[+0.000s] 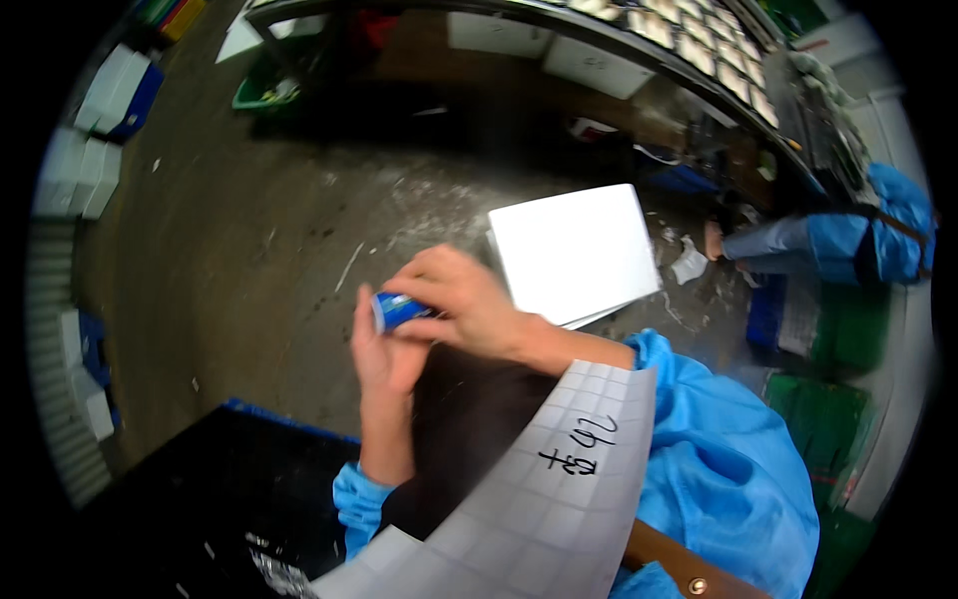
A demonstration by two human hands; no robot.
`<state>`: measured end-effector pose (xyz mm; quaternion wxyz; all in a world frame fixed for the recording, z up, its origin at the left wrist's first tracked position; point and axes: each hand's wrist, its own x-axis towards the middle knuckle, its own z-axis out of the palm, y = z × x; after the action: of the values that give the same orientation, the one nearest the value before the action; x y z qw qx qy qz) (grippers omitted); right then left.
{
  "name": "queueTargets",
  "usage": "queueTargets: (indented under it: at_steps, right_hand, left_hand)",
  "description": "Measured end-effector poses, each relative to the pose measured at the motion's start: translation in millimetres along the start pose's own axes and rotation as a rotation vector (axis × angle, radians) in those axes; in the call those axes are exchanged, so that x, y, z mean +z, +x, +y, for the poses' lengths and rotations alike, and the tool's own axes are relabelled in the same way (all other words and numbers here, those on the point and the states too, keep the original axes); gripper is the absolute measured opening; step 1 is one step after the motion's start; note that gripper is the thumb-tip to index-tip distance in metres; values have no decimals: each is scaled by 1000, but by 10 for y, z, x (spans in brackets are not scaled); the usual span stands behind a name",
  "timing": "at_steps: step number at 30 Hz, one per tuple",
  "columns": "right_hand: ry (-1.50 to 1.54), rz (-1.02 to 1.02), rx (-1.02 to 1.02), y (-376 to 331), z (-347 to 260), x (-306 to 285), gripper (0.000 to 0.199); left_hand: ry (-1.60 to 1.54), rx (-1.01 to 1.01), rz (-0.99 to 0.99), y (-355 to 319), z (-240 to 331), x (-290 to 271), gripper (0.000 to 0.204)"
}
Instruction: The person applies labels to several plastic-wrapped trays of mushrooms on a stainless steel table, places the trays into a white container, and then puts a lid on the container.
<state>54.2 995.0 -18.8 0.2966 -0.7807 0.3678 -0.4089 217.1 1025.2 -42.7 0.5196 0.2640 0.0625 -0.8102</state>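
Note:
A small blue cylinder [396, 310] with a pale end sits between my two hands, out in front of my body. My right hand [461, 299] reaches across from the right, and its fingers are curled over the cylinder from above. From below, my left hand [384, 351] holds the cylinder's left end, with one digit pointing up beside it. Motion blurs the fingers a little, and part of the cylinder is covered by them. A large pale sheet with a grid and handwriting [529, 499] hangs across my front, against my blue right sleeve [714, 449].
White flat boards or boxes [574, 250] lie stacked on the floor ahead. A dark table [200, 499] is at lower left. Beyond stands a rack [689, 95] with rows of pale items. Another person in blue [863, 235] is at right. White boxes [75, 170] line the left.

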Motion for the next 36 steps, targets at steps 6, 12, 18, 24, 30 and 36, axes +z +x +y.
queueTargets:
  at_steps: [6,12,18,24,30,36]
  right_hand:
    - [131,115,267,254,-131,135,43]
    - [205,-6,324,458,-475,84,45]
    - [-54,128,187,449,-663,399,46]
    - [-94,175,200,362,-746,562,43]
    - [-166,188,185,342,-849,554,44]
    - [-99,244,251,365,-963,684,49]
  left_hand:
    - [16,-194,-71,343,390,250,57]
    - [84,-277,-263,197,785,164,63]
    - [152,-257,-209,-30,985,155,69]
    - [193,-215,-155,-136,945,93,74]
    - [265,-165,-125,-197,910,94,70]
    - [450,-67,-68,-299,873,154,65]
